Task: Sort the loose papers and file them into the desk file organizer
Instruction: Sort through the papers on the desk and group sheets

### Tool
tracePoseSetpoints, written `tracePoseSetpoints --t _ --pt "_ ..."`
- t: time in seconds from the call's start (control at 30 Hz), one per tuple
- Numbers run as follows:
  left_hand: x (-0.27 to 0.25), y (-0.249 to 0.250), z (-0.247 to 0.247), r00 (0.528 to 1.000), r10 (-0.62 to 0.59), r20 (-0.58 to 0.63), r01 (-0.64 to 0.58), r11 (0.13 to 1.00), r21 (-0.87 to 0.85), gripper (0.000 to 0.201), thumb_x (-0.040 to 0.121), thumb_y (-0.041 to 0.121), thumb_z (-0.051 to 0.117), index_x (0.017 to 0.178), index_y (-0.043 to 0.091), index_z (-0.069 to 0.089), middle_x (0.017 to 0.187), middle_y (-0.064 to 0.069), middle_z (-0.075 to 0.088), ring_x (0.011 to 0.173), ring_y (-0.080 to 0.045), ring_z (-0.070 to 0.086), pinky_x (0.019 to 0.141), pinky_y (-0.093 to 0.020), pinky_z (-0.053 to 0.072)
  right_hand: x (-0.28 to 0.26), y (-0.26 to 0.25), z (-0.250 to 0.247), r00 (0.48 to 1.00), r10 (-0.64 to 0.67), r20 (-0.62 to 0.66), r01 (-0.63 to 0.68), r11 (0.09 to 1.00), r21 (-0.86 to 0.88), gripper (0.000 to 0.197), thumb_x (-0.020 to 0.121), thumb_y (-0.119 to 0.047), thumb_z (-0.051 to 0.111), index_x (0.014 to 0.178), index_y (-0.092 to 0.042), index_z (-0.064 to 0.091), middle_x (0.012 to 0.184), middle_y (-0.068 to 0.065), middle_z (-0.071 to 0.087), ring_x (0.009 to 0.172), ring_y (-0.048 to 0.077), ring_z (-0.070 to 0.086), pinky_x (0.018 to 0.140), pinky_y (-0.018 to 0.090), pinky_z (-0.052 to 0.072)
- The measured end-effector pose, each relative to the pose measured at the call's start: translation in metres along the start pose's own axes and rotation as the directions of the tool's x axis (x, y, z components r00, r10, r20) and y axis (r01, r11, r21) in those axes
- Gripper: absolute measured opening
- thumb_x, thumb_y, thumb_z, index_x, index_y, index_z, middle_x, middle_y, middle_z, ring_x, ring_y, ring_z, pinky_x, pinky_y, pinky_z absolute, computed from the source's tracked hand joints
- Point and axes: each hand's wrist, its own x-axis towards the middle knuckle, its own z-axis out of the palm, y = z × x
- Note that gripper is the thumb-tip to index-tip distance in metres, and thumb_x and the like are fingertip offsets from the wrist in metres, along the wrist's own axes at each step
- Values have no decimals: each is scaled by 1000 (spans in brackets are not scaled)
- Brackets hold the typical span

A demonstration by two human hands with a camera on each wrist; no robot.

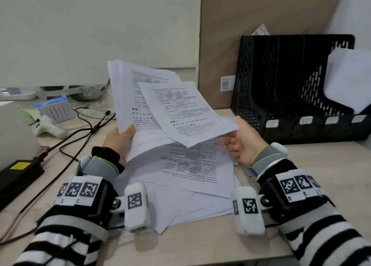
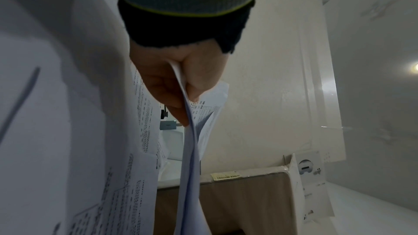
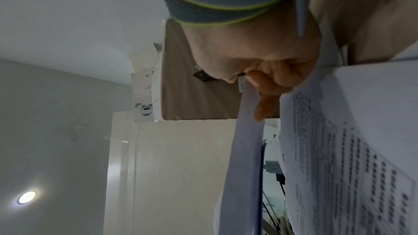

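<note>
My left hand (image 1: 122, 139) grips a raised stack of printed sheets (image 1: 132, 97) by its lower edge, thumb on top; the left wrist view shows thumb and fingers (image 2: 178, 88) pinching the stack edge-on. My right hand (image 1: 241, 141) pinches the lower right corner of a single printed sheet (image 1: 184, 111) that overlaps the stack; the right wrist view shows its fingers (image 3: 264, 85) curled on that paper (image 3: 248, 149). More loose papers (image 1: 192, 175) lie scattered flat on the desk beneath both hands. The black mesh file organizer (image 1: 281, 89) stands at the right back, with white paper (image 1: 349, 79) in its rightmost slot.
A brown cardboard box (image 1: 251, 25) stands behind the organizer. Black cables (image 1: 84, 133) and a black power brick (image 1: 18, 175) lie at the left, with a small blue-and-white box (image 1: 54, 107) and other clutter behind. The desk's front edge (image 1: 200, 251) runs near my forearms.
</note>
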Motion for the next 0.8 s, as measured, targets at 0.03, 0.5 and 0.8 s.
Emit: tracePoseSetpoints --t 0.03,0.5,0.8 --pt "0 0 0 1000 0 1 0 1000 0 32 98 15 51 128 5 54 117 -10 64 97 -25 64 92 -39 49 2 0 -3 997 -40 -67 44 997 69 40 98 -43 38 77 -13 53 51 7 60 27 6 24 31 10 14" --pt "-8 4 3 991 33 132 -46 994 95 45 90 33 62 126 6 57 113 -7 68 96 -24 67 92 -40 51 -18 6 22 955 -92 282 112 992 -53 17 96 -10 52 105 1 62 85 9 74 60 11 70 41 13 46" --pt "-14 7 6 982 43 184 -43 999 -6 34 90 1 57 124 4 54 109 -10 67 92 -21 65 93 -40 49 -5 4 9 937 -348 -13 322 879 -351 66 90 -46 58 145 -19 34 135 -5 51 122 16 51 98 35 43"
